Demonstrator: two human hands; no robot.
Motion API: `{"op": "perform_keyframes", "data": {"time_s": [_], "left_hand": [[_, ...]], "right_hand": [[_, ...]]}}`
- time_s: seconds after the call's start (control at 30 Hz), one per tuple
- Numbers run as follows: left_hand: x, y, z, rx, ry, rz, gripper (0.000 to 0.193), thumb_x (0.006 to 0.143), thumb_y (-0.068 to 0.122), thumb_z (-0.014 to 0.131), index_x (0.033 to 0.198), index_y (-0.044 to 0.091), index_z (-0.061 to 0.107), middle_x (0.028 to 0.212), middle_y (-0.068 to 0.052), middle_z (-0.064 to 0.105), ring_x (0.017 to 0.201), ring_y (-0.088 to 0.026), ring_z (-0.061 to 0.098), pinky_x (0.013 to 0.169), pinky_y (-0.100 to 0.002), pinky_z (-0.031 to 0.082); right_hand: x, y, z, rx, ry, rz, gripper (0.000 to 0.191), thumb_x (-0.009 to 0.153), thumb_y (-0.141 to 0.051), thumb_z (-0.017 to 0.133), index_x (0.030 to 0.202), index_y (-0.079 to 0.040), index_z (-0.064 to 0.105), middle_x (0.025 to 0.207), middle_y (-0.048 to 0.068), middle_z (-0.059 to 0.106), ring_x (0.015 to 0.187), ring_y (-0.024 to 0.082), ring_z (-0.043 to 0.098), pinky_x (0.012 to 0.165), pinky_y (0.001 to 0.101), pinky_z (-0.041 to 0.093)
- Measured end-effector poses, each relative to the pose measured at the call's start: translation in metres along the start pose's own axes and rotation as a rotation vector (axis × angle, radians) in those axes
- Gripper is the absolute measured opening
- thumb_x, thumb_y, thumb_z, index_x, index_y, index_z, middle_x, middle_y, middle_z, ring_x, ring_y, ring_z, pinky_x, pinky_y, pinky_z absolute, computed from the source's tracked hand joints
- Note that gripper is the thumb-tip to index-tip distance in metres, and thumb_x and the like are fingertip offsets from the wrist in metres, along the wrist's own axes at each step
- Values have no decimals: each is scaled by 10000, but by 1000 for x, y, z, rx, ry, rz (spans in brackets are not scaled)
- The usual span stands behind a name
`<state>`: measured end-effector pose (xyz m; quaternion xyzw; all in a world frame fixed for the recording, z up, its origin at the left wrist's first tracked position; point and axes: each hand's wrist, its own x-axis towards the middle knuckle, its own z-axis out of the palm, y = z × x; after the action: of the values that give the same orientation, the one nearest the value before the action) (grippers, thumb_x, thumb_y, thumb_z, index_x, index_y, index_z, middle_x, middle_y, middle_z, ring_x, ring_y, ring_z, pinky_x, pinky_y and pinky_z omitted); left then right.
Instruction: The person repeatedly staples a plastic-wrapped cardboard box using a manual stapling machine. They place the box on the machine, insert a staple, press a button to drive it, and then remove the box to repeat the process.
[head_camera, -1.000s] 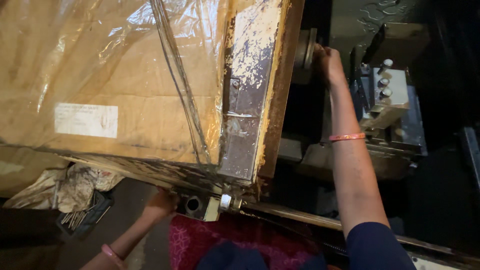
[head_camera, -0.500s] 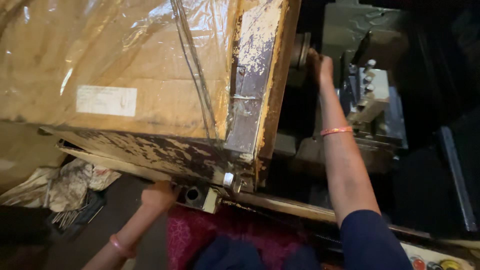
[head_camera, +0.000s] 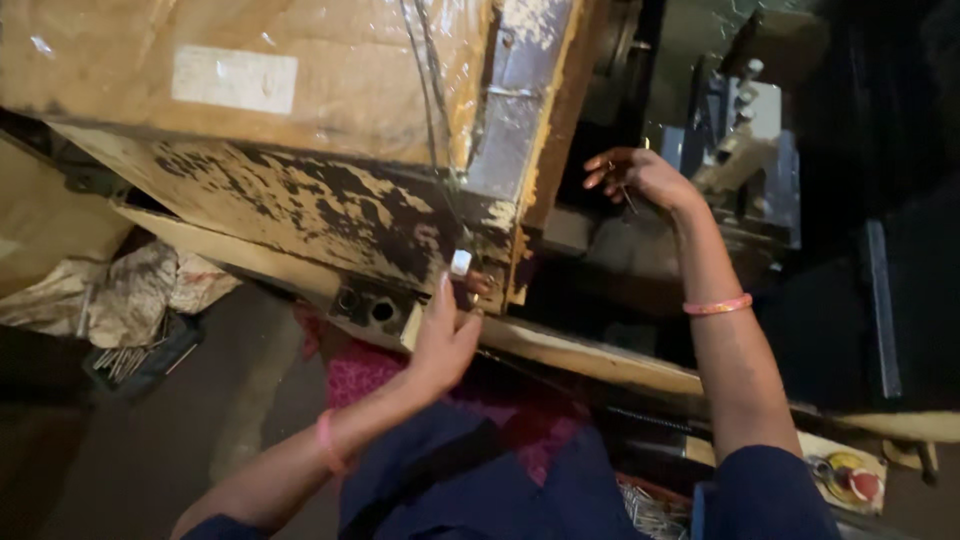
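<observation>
I look down on a big machine housing (head_camera: 300, 200) that fills the upper left: its top is wrapped in brown paper and clear plastic sheet (head_camera: 330, 70) with a pale label (head_camera: 234, 78), and its slanted front face is cream paint worn to dark patches. Right of it lies a dark recess with a grey-blue metal machine part (head_camera: 750, 150) at its far side; the light there is too poor for me to make out more. A pale ledge (head_camera: 600, 355) runs along the lower edge of the housing toward the right. The floor (head_camera: 200, 440) below is dull grey-brown, with crumpled paper and rags (head_camera: 130, 295) at its left edge and a dark tray of nails (head_camera: 130, 362) just beside them. A red patterned cloth (head_camera: 370, 375) lies under the arms, both in dark blue sleeves with pink bangles.

My left hand (head_camera: 445, 335) reaches to the housing's lower right corner, its grip pinching a small white knob (head_camera: 461, 262) there between thumb and fingertips. My right hand (head_camera: 640, 175) hovers inside the recess, fingers loosely spread, with a thin metal pin (head_camera: 627, 197) hanging under the palm; I cannot tell if it is gripped.
</observation>
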<state>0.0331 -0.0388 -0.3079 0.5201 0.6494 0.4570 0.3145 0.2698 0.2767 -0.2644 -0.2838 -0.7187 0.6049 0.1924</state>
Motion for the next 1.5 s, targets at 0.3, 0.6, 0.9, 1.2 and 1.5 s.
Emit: {"op": "perform_keyframes", "data": {"time_s": [0.3, 0.6, 0.9, 1.2, 1.5], "left_hand": [[1, -2, 41, 23, 282, 231, 636, 821, 51, 613, 1360, -69, 297, 1216, -256, 469, 1148, -375, 490, 1083, -447, 379], [-19, -7, 79, 217, 156, 257, 945, 894, 150, 688, 1470, -257, 58, 1524, -450, 226, 1471, -523, 253, 1231, -475, 190], [-68, 51, 142, 134, -234, 320, 934, 860, 157, 608, 1457, -294, 50, 1494, -459, 262, 1471, -537, 258, 1303, -462, 156], [-85, 108, 207, 233, -481, 501, 940, 849, 108, 610, 1421, -338, 13, 1463, -585, 163, 1430, -659, 252, 1263, -524, 232], [-80, 148, 270, 323, -847, 498, 958, 911, 131, 611, 1428, -295, -74, 1507, -536, 50, 1460, -597, 123, 1221, -511, 176]], "right_hand": [[-98, 14, 6, 406, 41, -51, 488, 890, -28, 632, 1377, -12, 598, 1252, 140, 705, 959, 161, 687, 838, 308, 554], [-196, 45, 12, 410, 94, -89, 262, 981, -62, 627, 1239, -16, 631, 1229, 165, 732, 933, 169, 715, 845, 319, 597], [-384, 69, 35, -535, 384, 514, 306, 959, -202, 673, 1256, -149, 723, 914, 97, 764, 788, 196, 696, 707, 338, 560], [-627, 113, 71, -1249, 939, 1069, 291, 951, -189, 632, 1201, -184, 781, 1115, 163, 760, 1015, 385, 694, 869, 513, 552], [-552, 179, 159, -826, 822, 1087, 245, 944, -303, 639, 1108, -190, 781, 1112, 136, 763, 981, 356, 717, 884, 472, 570]]}}
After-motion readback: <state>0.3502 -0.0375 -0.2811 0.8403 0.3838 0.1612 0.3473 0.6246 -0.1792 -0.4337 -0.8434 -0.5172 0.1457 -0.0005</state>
